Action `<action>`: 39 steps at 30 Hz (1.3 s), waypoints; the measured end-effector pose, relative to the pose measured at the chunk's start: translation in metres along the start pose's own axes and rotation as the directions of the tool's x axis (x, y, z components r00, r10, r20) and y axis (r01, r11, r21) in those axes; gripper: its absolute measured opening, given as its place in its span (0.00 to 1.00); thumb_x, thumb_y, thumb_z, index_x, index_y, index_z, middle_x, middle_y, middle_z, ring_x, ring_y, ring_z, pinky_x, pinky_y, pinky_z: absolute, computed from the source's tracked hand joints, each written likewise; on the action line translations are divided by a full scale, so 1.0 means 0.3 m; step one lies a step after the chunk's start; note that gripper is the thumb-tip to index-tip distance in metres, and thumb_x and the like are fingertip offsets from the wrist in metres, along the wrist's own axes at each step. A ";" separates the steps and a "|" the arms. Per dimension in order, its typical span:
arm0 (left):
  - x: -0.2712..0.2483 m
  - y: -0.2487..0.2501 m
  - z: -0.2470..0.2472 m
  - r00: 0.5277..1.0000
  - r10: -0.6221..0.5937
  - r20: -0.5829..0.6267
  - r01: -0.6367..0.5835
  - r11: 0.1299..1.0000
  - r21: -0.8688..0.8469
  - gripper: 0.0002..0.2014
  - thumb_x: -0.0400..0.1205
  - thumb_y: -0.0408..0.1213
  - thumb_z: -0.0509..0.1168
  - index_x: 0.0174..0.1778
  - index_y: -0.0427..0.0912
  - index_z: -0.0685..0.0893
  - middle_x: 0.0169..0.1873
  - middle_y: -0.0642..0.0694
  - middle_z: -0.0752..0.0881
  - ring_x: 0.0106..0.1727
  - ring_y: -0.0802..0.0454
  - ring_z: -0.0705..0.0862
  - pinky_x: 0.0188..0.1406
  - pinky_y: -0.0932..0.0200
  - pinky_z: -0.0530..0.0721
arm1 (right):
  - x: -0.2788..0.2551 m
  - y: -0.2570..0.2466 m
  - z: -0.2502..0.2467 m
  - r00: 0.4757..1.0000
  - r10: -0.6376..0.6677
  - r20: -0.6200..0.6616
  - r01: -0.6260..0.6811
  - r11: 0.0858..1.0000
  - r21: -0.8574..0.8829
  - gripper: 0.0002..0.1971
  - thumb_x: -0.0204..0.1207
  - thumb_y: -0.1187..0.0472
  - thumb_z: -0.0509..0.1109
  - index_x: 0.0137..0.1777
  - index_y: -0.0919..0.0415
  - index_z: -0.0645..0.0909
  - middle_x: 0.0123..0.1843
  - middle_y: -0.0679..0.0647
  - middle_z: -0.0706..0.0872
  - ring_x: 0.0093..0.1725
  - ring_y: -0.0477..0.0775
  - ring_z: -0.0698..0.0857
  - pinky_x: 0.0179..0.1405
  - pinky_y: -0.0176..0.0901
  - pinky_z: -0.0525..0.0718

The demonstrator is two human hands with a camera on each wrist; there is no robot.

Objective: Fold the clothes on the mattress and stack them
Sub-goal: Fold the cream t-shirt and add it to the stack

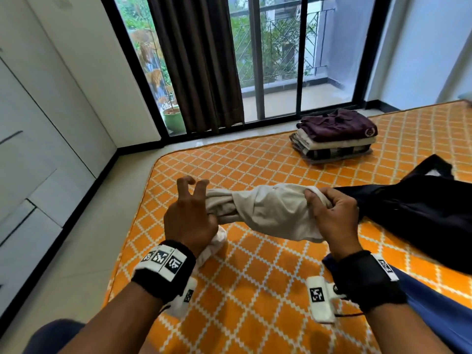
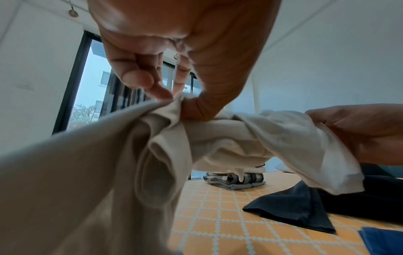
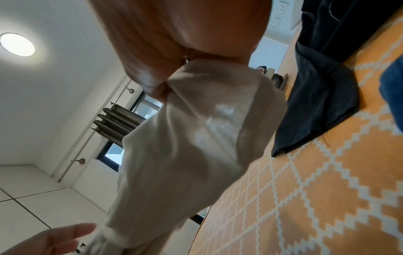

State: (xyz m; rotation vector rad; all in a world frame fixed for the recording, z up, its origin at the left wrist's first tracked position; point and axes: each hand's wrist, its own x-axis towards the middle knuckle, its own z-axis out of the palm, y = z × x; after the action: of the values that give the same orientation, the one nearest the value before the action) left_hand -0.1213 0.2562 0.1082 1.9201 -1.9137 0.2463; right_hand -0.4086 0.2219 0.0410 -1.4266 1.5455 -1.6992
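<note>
Above the orange mattress (image 1: 255,159), beige garment (image 1: 268,210) pinched by left hand (image 1: 190,215), gripped by right hand (image 1: 332,215).

Cream garment (image 1: 265,210), navy garment (image 1: 413,210), maroon-topped stack (image 1: 334,134), orange mattress (image 1: 255,277) with white diamond lattice.

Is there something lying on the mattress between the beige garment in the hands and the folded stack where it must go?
Nothing visible does. The orange mattress lies bare between the beige garment and the folded stack. The dark garment lies to the right, beside that path.
</note>
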 end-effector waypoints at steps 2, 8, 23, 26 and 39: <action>-0.012 0.009 0.000 0.998 0.055 0.004 -0.056 0.998 0.034 0.39 0.69 0.43 0.75 0.78 0.51 0.74 0.74 0.43 0.68 0.39 0.38 0.86 0.32 0.55 0.80 | -0.001 -0.015 0.010 0.998 0.028 0.049 -0.033 0.995 0.096 0.11 0.81 0.50 0.73 0.42 0.57 0.87 0.35 0.51 0.89 0.36 0.48 0.84 0.40 0.48 0.83; -0.125 0.174 0.091 0.919 0.337 0.204 -0.294 0.931 -0.215 0.42 0.65 0.69 0.72 0.74 0.52 0.77 0.68 0.51 0.77 0.60 0.45 0.85 0.52 0.51 0.85 | -0.050 -0.093 0.059 0.894 0.200 0.402 -0.346 0.877 0.333 0.10 0.86 0.68 0.70 0.57 0.54 0.89 0.43 0.56 0.90 0.44 0.55 0.86 0.46 0.52 0.85; 0.122 0.318 -0.091 0.994 0.093 -0.063 -0.106 0.591 -0.800 0.12 0.77 0.32 0.61 0.29 0.47 0.83 0.24 0.54 0.78 0.30 0.61 0.73 0.30 0.56 0.73 | -0.066 -0.084 0.050 0.915 -0.135 0.381 0.248 0.931 -0.266 0.45 0.60 0.24 0.77 0.72 0.46 0.72 0.59 0.52 0.81 0.60 0.55 0.79 0.57 0.53 0.82; 0.170 0.329 -0.144 0.986 0.093 -0.137 -0.165 0.604 -0.780 0.10 0.79 0.41 0.65 0.32 0.43 0.83 0.25 0.52 0.79 0.30 0.62 0.73 0.32 0.53 0.74 | -0.038 -0.076 0.028 0.962 -0.240 0.127 0.266 0.929 -0.258 0.24 0.76 0.31 0.67 0.46 0.54 0.78 0.37 0.56 0.81 0.39 0.64 0.82 0.35 0.54 0.78; 0.297 0.197 -0.441 0.833 0.511 -0.211 -0.539 0.836 -0.103 0.10 0.70 0.50 0.70 0.41 0.49 0.88 0.27 0.58 0.78 0.31 0.50 0.80 0.32 0.57 0.75 | 0.091 -0.141 -0.146 0.970 -0.148 -0.195 0.126 0.985 -0.121 0.12 0.70 0.56 0.67 0.51 0.52 0.88 0.43 0.48 0.89 0.43 0.54 0.87 0.44 0.41 0.78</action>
State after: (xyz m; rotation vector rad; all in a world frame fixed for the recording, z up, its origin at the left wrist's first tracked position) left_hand -0.1544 0.2310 0.2729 1.1874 -2.2272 0.3945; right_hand -0.4442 0.2310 0.0966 -1.4826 1.7045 -1.9209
